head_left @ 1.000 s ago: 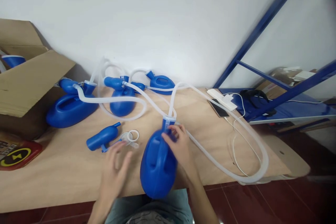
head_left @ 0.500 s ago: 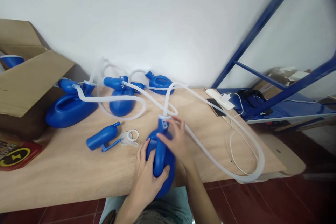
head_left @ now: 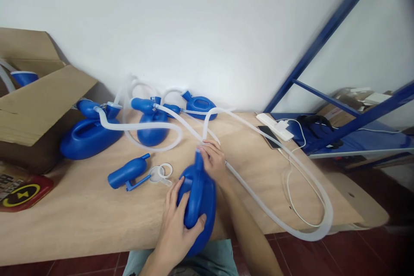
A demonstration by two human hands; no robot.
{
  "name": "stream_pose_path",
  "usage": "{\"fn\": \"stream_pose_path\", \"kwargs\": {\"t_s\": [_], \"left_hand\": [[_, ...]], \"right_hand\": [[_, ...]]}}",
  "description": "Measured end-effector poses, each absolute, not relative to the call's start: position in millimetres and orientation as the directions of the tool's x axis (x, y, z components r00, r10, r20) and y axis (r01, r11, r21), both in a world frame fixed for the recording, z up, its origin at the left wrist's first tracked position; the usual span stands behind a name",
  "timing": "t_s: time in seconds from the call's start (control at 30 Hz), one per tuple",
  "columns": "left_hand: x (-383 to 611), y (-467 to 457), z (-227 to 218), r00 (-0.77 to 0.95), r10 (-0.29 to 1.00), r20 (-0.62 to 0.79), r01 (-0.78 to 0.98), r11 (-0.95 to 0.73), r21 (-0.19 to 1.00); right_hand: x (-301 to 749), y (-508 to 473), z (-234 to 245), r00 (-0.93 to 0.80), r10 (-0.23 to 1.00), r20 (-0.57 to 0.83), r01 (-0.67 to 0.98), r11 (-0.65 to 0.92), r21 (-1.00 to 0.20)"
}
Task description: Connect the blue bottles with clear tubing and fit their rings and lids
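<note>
A blue plastic urinal bottle (head_left: 207,198) leans at the table's front edge, its neck pointing away from me. My left hand (head_left: 177,220) is wrapped round the bottle's handle, with the thumb on the near side. At the neck, my right hand (head_left: 213,159) pinches the white cap (head_left: 198,150), which its fingers partly cover. A translucent hose (head_left: 205,127) rises from the cap and loops out to the right. To the left lie a loose blue urinal head (head_left: 129,172) with a thin arm and a clear cap with a ring (head_left: 157,173).
Several blue bottles with hoses stand along the wall, among them a large one (head_left: 89,140) at left. An open cardboard box (head_left: 45,103) and a red container (head_left: 26,192) are at far left. A power strip (head_left: 274,127), phone (head_left: 269,137) and blue metal frame (head_left: 323,43) are at right.
My right hand has moved up the neck, its fingers now closed over the cap. A pale tab seen there earlier is hidden. My left hand keeps its hold; the view has shifted slightly.
</note>
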State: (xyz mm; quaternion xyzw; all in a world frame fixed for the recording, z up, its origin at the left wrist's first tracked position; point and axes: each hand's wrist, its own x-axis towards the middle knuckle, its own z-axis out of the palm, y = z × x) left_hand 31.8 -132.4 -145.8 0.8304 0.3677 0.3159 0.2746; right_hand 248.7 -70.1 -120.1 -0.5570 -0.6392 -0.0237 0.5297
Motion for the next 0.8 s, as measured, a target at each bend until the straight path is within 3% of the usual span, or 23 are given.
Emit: {"fn": "stream_pose_path", "kwargs": {"t_s": [0.17,0.37,0.47,0.63,0.8], "left_hand": [[31.9,-127.6,-144.0,0.528,0.792,0.307,0.448,-0.566,0.692],[29.0,-125.0,-144.8,0.524,0.793,0.311,0.453,-0.568,0.687],[29.2,-125.9,-144.9,0.514,0.798,0.315,0.456,-0.566,0.687],[29.6,-126.9,-143.2,0.521,0.793,0.316,0.449,-0.569,0.689],[21.8,-125.9,-142.5,0.534,0.786,0.311,0.442,-0.573,0.690]], "right_hand": [[242.5,-61.6,-119.6,0.232,0.703,0.673,0.710,0.350,-0.611],[263.7,-68.1,-118.9,0.101,0.752,0.652,0.675,0.430,-0.600],[272.5,-78.1,-124.5,0.183,0.752,0.633,0.699,0.354,-0.622],[278.2,-78.5,-139.6,0.370,0.841,0.395,0.485,0.187,-0.854],[281.6,-68.5,-143.2,0.334,0.916,0.222,0.377,0.086,-0.922]]}}
